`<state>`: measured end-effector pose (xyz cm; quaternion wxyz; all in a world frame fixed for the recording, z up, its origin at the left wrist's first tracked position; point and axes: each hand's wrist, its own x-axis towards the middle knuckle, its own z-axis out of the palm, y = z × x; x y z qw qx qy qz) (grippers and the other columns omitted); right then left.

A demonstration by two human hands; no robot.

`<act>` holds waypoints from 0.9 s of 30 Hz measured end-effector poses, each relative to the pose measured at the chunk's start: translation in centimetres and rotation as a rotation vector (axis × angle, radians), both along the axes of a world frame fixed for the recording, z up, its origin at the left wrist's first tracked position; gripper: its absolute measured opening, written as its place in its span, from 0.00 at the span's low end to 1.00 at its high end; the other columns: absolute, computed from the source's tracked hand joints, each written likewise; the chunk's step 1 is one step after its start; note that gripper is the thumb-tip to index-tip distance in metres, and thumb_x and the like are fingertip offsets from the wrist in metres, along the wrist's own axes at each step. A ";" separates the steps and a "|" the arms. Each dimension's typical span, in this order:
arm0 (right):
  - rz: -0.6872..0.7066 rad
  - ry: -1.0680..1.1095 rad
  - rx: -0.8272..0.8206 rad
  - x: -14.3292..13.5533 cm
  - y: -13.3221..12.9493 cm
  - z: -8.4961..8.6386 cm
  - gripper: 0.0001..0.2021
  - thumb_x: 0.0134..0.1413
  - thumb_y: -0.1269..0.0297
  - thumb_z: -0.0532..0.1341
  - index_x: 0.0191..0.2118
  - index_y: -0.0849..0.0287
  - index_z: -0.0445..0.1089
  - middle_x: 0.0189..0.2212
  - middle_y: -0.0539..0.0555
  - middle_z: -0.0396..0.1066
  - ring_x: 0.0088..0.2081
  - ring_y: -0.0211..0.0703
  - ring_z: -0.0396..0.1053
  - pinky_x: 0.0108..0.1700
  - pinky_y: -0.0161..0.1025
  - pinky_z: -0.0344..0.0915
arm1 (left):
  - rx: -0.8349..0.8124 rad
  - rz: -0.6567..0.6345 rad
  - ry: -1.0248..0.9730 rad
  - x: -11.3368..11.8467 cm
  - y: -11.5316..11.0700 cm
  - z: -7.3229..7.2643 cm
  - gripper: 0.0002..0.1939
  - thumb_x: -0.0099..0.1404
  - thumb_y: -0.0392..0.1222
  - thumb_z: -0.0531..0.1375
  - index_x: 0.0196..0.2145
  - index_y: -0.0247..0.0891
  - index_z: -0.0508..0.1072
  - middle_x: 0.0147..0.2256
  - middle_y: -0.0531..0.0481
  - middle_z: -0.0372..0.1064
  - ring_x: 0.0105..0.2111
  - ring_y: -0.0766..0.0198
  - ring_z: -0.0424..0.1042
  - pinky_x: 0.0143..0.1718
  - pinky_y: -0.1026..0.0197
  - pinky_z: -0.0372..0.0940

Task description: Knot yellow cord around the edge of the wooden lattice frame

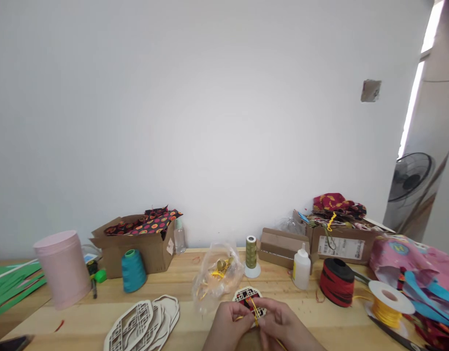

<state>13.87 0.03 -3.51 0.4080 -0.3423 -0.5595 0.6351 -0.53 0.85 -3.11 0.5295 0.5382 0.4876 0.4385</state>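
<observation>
Near the table's front edge, my left hand (pixel 233 321) and my right hand (pixel 279 319) are close together, fingertips pinched on a yellow cord (pixel 254 308). Part of the cord runs up between the fingers, and another end trails below my right hand. Just behind the fingers lies a small cut-out lattice ornament (pixel 242 294) with a dark red middle, partly covered by my hands. Whether the cord is tied to the ornament I cannot make out. Both hands are closed.
Lattice wooden pieces (pixel 137 321) lie stacked at left. Behind my hands are a plastic bag (pixel 206 287) with bells and a green thread spool (pixel 251 253). A glue bottle (pixel 301 270), a red-black spool (pixel 337 282) and a yellow cord spool (pixel 392 296) stand at right.
</observation>
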 end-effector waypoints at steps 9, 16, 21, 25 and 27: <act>-0.048 -0.539 0.388 0.0 -0.4 -0.7 0.20 0.43 0.70 0.50 0.47 0.63 0.56 0.14 0.45 0.64 0.15 0.31 0.59 0.18 0.25 0.51 | -0.102 -0.055 0.010 -0.1 0.2 0.2 0.14 0.39 0.47 0.63 0.20 0.32 0.70 0.21 0.53 0.69 0.26 0.62 0.66 0.30 0.62 0.58; -0.088 -0.667 0.448 -0.2 -0.1 -0.9 0.20 0.39 0.74 0.50 0.44 0.63 0.59 0.13 0.44 0.60 0.15 0.31 0.53 0.17 0.26 0.47 | -0.110 -0.040 0.027 0.1 0.3 -0.4 0.14 0.40 0.48 0.62 0.21 0.33 0.68 0.21 0.52 0.69 0.26 0.62 0.66 0.28 0.62 0.58; -0.017 -0.691 0.408 -0.2 0.6 -1.5 0.18 0.41 0.67 0.54 0.42 0.62 0.59 0.12 0.41 0.50 0.15 0.30 0.46 0.17 0.27 0.43 | -0.060 0.096 0.131 0.0 0.7 -1.8 0.11 0.40 0.44 0.61 0.21 0.35 0.67 0.21 0.54 0.67 0.26 0.61 0.65 0.29 0.62 0.56; 0.050 -0.737 0.483 -0.1 1.6 -1.3 0.14 0.44 0.64 0.53 0.40 0.60 0.62 0.14 0.43 0.53 0.17 0.31 0.49 0.18 0.27 0.44 | -0.035 0.163 0.165 -0.2 0.7 -2.0 0.06 0.41 0.39 0.59 0.20 0.36 0.66 0.21 0.55 0.65 0.27 0.62 0.64 0.29 0.63 0.56; 0.043 -0.792 0.566 0.0 2.1 -0.9 0.11 0.46 0.65 0.50 0.34 0.58 0.66 0.16 0.47 0.60 0.19 0.32 0.53 0.19 0.27 0.47 | -0.026 0.183 0.178 -0.3 0.7 -1.7 0.05 0.41 0.37 0.58 0.20 0.36 0.66 0.22 0.55 0.65 0.27 0.61 0.64 0.31 0.63 0.56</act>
